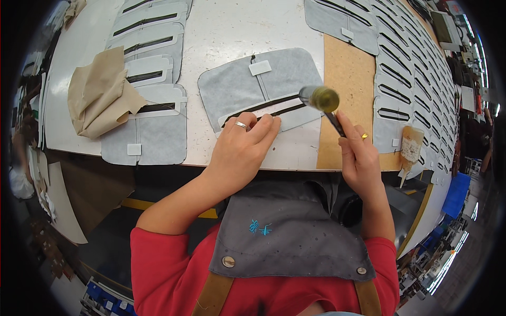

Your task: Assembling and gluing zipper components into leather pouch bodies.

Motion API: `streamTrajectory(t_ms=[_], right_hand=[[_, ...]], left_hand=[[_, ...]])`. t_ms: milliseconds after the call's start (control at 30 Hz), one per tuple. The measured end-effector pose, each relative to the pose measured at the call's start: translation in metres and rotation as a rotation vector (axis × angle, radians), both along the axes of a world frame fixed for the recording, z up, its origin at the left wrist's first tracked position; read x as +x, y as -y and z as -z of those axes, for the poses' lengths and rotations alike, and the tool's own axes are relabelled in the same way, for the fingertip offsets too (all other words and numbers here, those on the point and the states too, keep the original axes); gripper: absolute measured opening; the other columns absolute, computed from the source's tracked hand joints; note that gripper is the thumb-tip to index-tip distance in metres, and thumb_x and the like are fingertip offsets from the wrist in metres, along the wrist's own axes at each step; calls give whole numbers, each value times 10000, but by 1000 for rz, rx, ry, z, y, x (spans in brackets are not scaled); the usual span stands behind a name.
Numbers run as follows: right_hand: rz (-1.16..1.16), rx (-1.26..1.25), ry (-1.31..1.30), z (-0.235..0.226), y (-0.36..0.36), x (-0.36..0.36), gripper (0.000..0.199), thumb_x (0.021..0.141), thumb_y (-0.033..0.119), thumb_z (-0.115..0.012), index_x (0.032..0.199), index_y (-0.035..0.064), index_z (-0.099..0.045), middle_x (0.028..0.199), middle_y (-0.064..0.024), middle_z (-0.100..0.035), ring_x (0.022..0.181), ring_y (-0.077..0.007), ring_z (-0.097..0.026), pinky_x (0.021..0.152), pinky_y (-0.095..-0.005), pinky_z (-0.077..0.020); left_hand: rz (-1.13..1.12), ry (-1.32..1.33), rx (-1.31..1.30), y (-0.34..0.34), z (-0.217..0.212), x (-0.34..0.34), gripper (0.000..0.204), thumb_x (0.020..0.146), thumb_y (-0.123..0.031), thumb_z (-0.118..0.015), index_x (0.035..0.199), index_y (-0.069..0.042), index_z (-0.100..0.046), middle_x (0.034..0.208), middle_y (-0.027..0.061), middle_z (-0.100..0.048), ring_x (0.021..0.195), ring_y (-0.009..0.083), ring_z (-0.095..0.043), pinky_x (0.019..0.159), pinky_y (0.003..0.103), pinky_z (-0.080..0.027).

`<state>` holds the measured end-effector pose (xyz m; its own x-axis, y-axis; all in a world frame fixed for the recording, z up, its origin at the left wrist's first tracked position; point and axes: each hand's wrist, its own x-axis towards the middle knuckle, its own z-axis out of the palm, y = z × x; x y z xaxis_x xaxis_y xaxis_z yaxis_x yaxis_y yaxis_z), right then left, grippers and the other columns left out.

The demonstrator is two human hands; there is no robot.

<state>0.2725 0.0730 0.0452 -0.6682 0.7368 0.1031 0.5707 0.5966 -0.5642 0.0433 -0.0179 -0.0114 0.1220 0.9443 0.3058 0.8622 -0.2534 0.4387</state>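
Your left hand presses flat, fingers together, on a grey felt panel; your right hand grips a hammer above the pale worktable; workshop clutter surrounds it.

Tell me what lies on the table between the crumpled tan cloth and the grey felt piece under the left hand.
In the head view, another grey felt piece with a white-edged slot lies between the tan cloth and the grey felt piece that the left hand presses; beyond it, bare white table.

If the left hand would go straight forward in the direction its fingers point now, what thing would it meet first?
The left hand already rests with its fingers on the grey felt piece. Going on, it would probably first meet the black zipper strip, just ahead of the fingertips; depth is hard to judge.
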Motion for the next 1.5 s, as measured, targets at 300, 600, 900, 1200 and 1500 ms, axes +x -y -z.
streamTrajectory(t_ms=[300,600,900,1200,1500], right_hand=[[-240,101,335,-4,-2,-19,729,768,-57,-574,1452,148,-425,736,-120,-524,548,-273,-529,529,-396,-466],[-177,31,183,20,6,-17,674,832,-22,-573,1463,144,-403,682,-105,-511,537,-249,-524,500,-387,-444],[-160,2,306,16,29,-23,640,838,16,-564,1445,172,-438,689,-131,-548,540,-275,-551,512,-397,-463],[411,351,80,8,-27,53,390,925,49,-557,1314,28,-549,1081,-196,-616,972,-305,-598,827,-360,-469],[828,-64,256,14,-55,223,544,864,399,-671,1193,-27,-593,1000,-144,-647,878,-251,-609,804,-352,-469]], left_hand=[[-44,-57,46,5,3,0,349,750,-4,-652,1099,-17,-640,1063,75,-617,948,253,-560,825,353,-458],[-126,9,43,12,-1,5,277,793,-33,-670,1057,20,-607,1104,128,-590,996,305,-560,872,383,-463],[-106,75,26,17,0,-2,260,788,-14,-664,1042,7,-618,1098,112,-612,995,298,-568,854,389,-460],[-23,-59,-6,10,-4,-11,202,809,-2,-604,999,-63,-633,1156,63,-626,988,234,-555,862,345,-351],[-57,159,-1,-29,-10,4,211,827,-48,-625,1033,-50,-579,998,102,-567,920,297,-520,814,383,-370]])
